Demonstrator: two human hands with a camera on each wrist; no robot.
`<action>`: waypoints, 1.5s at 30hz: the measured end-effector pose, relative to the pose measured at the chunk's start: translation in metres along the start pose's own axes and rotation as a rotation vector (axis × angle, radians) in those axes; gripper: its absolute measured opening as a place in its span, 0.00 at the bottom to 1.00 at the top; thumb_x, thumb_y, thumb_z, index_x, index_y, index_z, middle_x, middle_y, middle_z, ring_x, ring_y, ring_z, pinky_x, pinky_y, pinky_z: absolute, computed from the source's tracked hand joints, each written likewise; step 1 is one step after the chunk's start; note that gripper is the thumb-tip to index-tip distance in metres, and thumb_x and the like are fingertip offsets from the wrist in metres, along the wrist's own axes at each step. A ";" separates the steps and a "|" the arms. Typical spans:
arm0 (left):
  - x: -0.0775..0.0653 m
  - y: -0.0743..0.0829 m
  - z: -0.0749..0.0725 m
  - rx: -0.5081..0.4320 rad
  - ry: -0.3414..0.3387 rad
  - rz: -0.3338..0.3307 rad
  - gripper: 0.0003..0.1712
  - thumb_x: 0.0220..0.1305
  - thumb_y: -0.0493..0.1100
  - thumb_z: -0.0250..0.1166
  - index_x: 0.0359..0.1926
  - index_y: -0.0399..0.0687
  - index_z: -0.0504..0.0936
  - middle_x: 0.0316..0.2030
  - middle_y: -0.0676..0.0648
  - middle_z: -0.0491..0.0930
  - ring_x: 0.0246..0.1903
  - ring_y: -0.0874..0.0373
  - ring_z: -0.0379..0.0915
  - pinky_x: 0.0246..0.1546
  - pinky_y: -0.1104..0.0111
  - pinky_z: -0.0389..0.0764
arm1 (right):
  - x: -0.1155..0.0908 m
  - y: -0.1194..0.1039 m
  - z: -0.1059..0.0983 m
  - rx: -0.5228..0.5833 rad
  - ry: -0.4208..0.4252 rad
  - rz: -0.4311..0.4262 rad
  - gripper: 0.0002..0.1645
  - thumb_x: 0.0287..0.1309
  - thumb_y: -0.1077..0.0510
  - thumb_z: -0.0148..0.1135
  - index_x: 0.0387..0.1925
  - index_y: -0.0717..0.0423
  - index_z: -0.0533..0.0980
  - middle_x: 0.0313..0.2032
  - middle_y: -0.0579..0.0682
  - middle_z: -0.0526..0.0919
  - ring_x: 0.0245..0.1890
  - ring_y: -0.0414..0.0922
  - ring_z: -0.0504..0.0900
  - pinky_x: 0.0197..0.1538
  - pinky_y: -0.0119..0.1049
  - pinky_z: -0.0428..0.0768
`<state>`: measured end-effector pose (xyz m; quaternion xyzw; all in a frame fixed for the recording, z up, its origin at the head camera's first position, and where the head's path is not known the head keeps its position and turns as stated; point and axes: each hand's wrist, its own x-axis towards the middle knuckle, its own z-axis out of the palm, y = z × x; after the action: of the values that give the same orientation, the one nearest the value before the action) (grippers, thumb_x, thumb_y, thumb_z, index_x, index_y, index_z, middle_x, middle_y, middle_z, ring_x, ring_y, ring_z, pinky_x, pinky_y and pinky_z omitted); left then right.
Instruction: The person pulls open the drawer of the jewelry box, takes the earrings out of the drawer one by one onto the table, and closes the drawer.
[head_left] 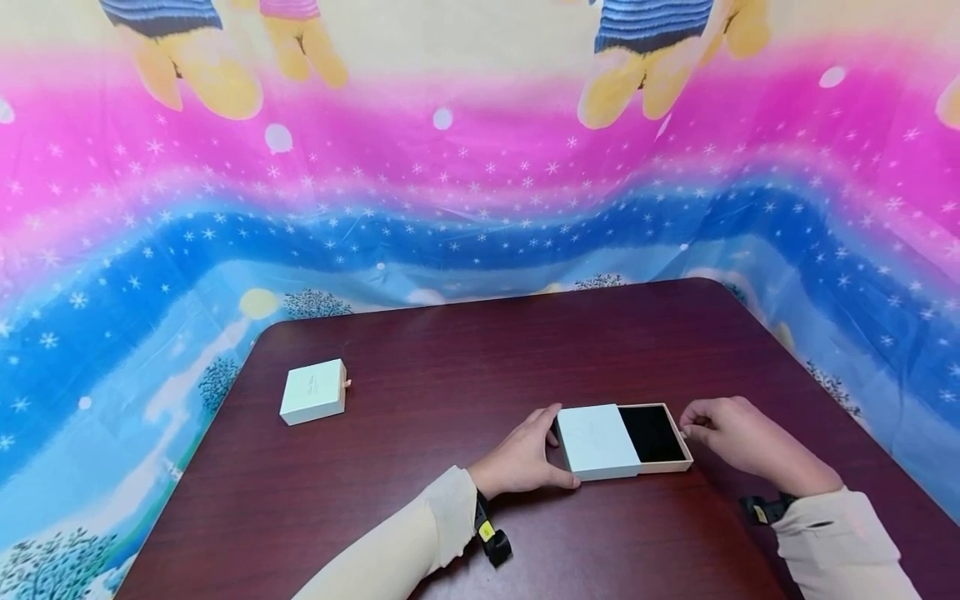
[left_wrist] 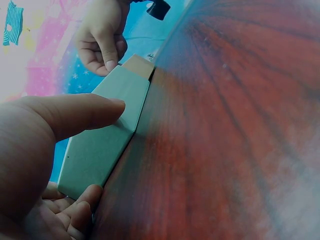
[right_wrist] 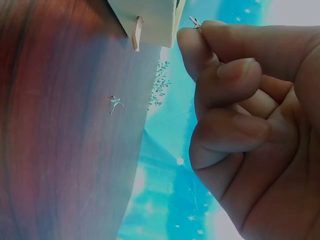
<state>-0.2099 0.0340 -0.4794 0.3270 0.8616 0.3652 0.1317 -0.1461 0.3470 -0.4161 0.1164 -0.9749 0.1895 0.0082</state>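
Observation:
A white drawer box (head_left: 600, 442) lies on the table with its tray (head_left: 654, 435) slid partly out to the right, showing a black lining. My left hand (head_left: 521, 458) grips the sleeve's left end, thumb along the near side and fingers around the far side. In the right wrist view, my right hand (right_wrist: 240, 100) pinches a small silvery piece (right_wrist: 196, 23) between thumb and forefinger, just right of the tray, its other fingers curled. A ribbon tab (right_wrist: 137, 34) sticks out of the tray's end. A small star-shaped silvery piece (right_wrist: 115, 104) shows on the tabletop nearby.
A second white box (head_left: 315, 392), closed and with a small ribbon tab, stands at the left of the dark red wooden table (head_left: 450, 367). Behind the table hangs a colourful printed curtain (head_left: 480, 225). Each wrist wears a black strap with a camera (head_left: 491, 533).

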 end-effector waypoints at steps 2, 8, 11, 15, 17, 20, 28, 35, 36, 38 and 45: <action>-0.001 0.000 0.000 -0.003 -0.004 -0.005 0.64 0.43 0.58 0.79 0.75 0.47 0.53 0.49 0.59 0.70 0.43 0.70 0.70 0.48 0.71 0.71 | 0.000 0.001 0.000 0.001 -0.003 -0.004 0.07 0.61 0.64 0.62 0.31 0.48 0.80 0.26 0.38 0.76 0.25 0.36 0.71 0.29 0.36 0.72; 0.000 0.000 0.000 -0.010 -0.002 0.001 0.64 0.43 0.57 0.79 0.75 0.47 0.53 0.47 0.59 0.70 0.43 0.70 0.70 0.48 0.71 0.71 | -0.001 0.003 0.000 0.003 -0.005 0.006 0.07 0.60 0.64 0.63 0.31 0.48 0.80 0.25 0.38 0.76 0.24 0.37 0.70 0.29 0.35 0.72; 0.000 -0.001 0.001 -0.005 -0.002 0.005 0.64 0.43 0.58 0.79 0.75 0.46 0.53 0.47 0.59 0.70 0.43 0.70 0.70 0.48 0.71 0.71 | -0.003 0.004 0.001 0.000 0.002 0.006 0.07 0.60 0.64 0.64 0.30 0.48 0.80 0.25 0.39 0.76 0.23 0.37 0.70 0.29 0.35 0.71; 0.000 -0.001 0.001 -0.002 -0.001 0.006 0.64 0.43 0.58 0.79 0.75 0.46 0.53 0.47 0.59 0.70 0.43 0.70 0.70 0.48 0.70 0.71 | -0.004 0.006 0.000 0.001 -0.010 0.014 0.07 0.61 0.64 0.63 0.31 0.48 0.80 0.25 0.40 0.77 0.24 0.37 0.70 0.29 0.35 0.71; 0.000 -0.001 0.000 -0.002 0.001 0.007 0.64 0.43 0.58 0.79 0.75 0.46 0.53 0.47 0.59 0.70 0.43 0.70 0.70 0.48 0.70 0.71 | -0.005 0.006 0.000 0.004 -0.019 0.018 0.07 0.61 0.64 0.63 0.32 0.49 0.81 0.26 0.40 0.77 0.24 0.37 0.70 0.29 0.35 0.71; 0.000 0.000 0.000 0.000 0.005 0.008 0.64 0.43 0.57 0.79 0.75 0.46 0.53 0.47 0.58 0.71 0.43 0.69 0.70 0.49 0.70 0.71 | -0.005 0.007 -0.001 0.004 -0.017 0.016 0.07 0.61 0.64 0.63 0.32 0.48 0.81 0.25 0.40 0.76 0.24 0.37 0.70 0.29 0.35 0.71; -0.001 -0.001 0.001 0.002 0.002 0.000 0.64 0.43 0.58 0.79 0.75 0.47 0.53 0.48 0.59 0.71 0.43 0.70 0.70 0.50 0.70 0.71 | -0.008 0.011 0.000 -0.021 0.014 0.005 0.08 0.59 0.64 0.64 0.30 0.48 0.79 0.25 0.38 0.75 0.24 0.36 0.70 0.30 0.35 0.71; 0.000 0.000 0.002 0.004 0.003 0.006 0.64 0.43 0.58 0.79 0.75 0.47 0.53 0.46 0.59 0.71 0.43 0.69 0.70 0.49 0.70 0.71 | -0.011 0.013 -0.001 -0.020 0.004 0.017 0.06 0.59 0.65 0.64 0.31 0.50 0.80 0.26 0.39 0.77 0.25 0.36 0.71 0.30 0.36 0.72; 0.000 0.000 0.002 0.005 0.005 0.006 0.64 0.43 0.58 0.79 0.75 0.47 0.53 0.46 0.59 0.71 0.43 0.69 0.70 0.49 0.70 0.71 | -0.011 0.014 -0.001 -0.018 0.000 0.020 0.05 0.59 0.65 0.64 0.31 0.51 0.80 0.26 0.39 0.77 0.25 0.36 0.71 0.30 0.36 0.73; 0.000 0.000 0.001 0.006 0.007 0.004 0.64 0.43 0.58 0.79 0.75 0.47 0.53 0.46 0.59 0.71 0.43 0.69 0.70 0.50 0.70 0.70 | -0.011 0.015 -0.001 -0.013 -0.008 0.026 0.04 0.60 0.64 0.63 0.32 0.53 0.81 0.27 0.39 0.77 0.25 0.37 0.72 0.30 0.36 0.73; 0.000 0.002 0.000 0.003 0.001 -0.006 0.64 0.43 0.57 0.79 0.75 0.46 0.53 0.46 0.59 0.71 0.44 0.69 0.70 0.50 0.70 0.70 | -0.013 0.019 -0.001 -0.018 -0.007 0.035 0.01 0.60 0.62 0.65 0.32 0.55 0.81 0.26 0.39 0.77 0.25 0.37 0.72 0.30 0.36 0.73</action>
<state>-0.2091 0.0347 -0.4779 0.3241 0.8633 0.3636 0.1317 -0.1376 0.3678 -0.4227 0.1000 -0.9785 0.1803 0.0025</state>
